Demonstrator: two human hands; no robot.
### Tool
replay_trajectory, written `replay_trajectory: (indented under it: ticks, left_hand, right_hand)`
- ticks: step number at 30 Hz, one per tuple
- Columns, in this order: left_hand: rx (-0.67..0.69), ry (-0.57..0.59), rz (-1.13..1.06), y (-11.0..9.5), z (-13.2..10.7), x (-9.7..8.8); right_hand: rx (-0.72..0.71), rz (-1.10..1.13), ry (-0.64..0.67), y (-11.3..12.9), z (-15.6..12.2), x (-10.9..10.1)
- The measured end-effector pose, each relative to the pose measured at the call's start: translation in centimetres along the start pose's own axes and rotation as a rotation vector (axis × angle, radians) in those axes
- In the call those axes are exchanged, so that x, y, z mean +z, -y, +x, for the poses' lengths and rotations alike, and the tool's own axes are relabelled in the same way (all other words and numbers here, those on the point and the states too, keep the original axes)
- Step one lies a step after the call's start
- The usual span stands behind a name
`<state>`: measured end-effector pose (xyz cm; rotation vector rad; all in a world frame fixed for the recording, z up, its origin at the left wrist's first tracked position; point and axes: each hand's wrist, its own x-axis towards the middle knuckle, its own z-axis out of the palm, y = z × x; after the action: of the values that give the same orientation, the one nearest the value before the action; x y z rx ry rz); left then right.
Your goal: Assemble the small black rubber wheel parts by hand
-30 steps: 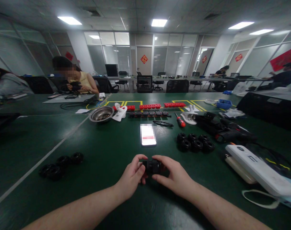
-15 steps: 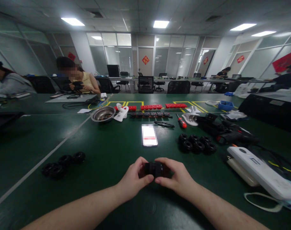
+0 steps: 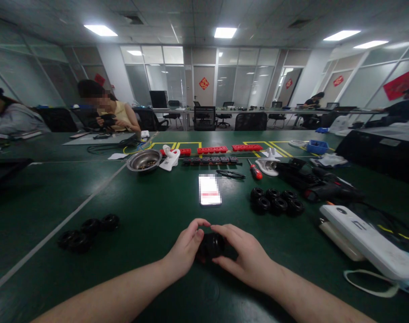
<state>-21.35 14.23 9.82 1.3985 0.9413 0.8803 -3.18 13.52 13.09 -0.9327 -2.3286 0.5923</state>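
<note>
A glossy black round part [image 3: 213, 244], like a small wheel, is between my two hands near the front of the table. My right hand [image 3: 243, 249] is closed round its right side, fingers over the top and thumb underneath. Against its left side rests my left hand [image 3: 187, 244], fingers curled over the far edge and thumb raised. Both palms hide much of the part. Similar black wheels stand in two rows [image 3: 279, 205] to the right, and several more [image 3: 79, 241] sit at the left. A lit phone [image 3: 210, 190] lies just beyond my hands.
Farther back are a metal bowl [image 3: 144, 161], white stands [image 3: 170, 159], red strips [image 3: 212, 150], a black strip [image 3: 211, 161], glasses [image 3: 230, 174] and a screwdriver [image 3: 256, 171]. A white device [image 3: 367, 240] and a black tool [image 3: 328, 186] lie right. A person [image 3: 115, 112] works across the table.
The black part has turned and shifted slightly left and nearer. My left thumb has lifted from its near side, and my right hand has moved left with it.
</note>
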Motion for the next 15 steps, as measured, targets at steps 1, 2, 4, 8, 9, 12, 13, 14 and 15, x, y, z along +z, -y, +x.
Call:
replay_trajectory:
  ticks: [1, 2, 4, 8, 9, 12, 13, 14, 15]
  left_hand:
    - [0.018, -0.003, -0.004, 0.2, 0.0, 0.0]
    - [0.047, -0.001, -0.004, 0.4, 0.0, 0.0]
    - [0.110, 0.023, 0.005, 0.6, -0.1, 0.0]
    - [0.104, 0.015, 0.111, 0.0, -0.3, 0.5]
    - [0.079, 0.002, 0.136, -0.3, -0.3, 0.6]
    - [0.037, 0.014, 0.150, -1.0, -0.3, 0.8]
    - [0.034, 0.027, 0.149, -1.1, -0.3, 0.8]
    - [0.032, 0.036, 0.155, -1.3, -0.3, 0.8]
    - [0.029, 0.041, 0.165, -1.4, -0.4, 0.7]
  right_hand:
    - [0.053, 0.024, -0.006, 0.0, 0.0, 0.0]
    - [0.109, 0.045, -0.010, -0.1, 0.1, 0.1]
    - [0.228, 0.091, -0.026, -0.4, 0.2, 0.1]
    - [0.395, 0.245, -0.049, -1.2, 0.4, 0.1]
    - [0.405, 0.275, -0.043, -1.3, 0.5, 0.1]
    - [0.405, 0.285, -0.016, -1.6, 0.6, 0.0]
    - [0.400, 0.270, -0.011, -1.6, 0.6, 0.0]
    - [0.395, 0.251, -0.009, -1.6, 0.5, 0.0]
    - [0.389, 0.233, -0.007, -1.6, 0.5, 0.0]
